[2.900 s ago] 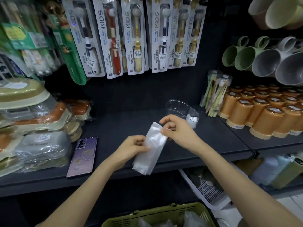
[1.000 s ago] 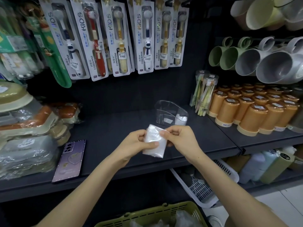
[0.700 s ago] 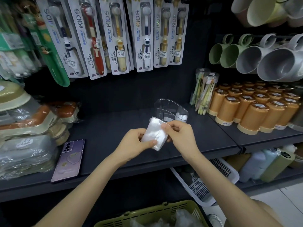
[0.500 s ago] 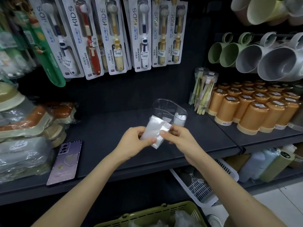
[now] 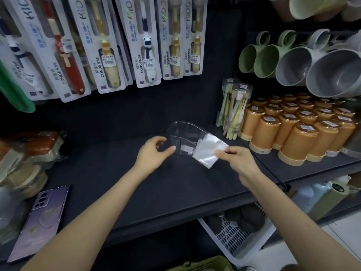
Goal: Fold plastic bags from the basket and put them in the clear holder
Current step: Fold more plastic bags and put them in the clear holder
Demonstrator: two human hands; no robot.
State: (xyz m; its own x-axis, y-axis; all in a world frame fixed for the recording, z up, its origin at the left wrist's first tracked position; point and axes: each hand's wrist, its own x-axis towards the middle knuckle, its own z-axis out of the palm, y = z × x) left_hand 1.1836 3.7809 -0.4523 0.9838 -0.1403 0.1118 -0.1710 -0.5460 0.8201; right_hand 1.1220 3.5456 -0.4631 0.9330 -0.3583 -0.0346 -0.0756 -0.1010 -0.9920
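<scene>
A folded white plastic bag (image 5: 208,150) is pinched at its right edge between the thumb and fingers of my right hand (image 5: 237,159). The bag hangs just in front of the right end of the clear holder (image 5: 180,134), which stands on the dark shelf (image 5: 109,178). My left hand (image 5: 154,152) holds nothing; its thumb and fingers are spread and loosely curved right beside the holder's left front wall. Whether they touch it I cannot tell. The green basket's rim (image 5: 207,265) shows at the bottom edge.
A purple phone (image 5: 41,218) lies at the shelf's left front. Wrapped soap boxes (image 5: 25,159) are stacked far left. Orange cups (image 5: 293,133) and a toothbrush jar (image 5: 234,106) fill the right. Packaged kids' toothbrushes (image 5: 109,45) hang above. A white crate (image 5: 236,233) sits below the shelf.
My left hand has let go of the bag and moved to the holder's left side. My right hand has carried the folded bag right and forward to the holder.
</scene>
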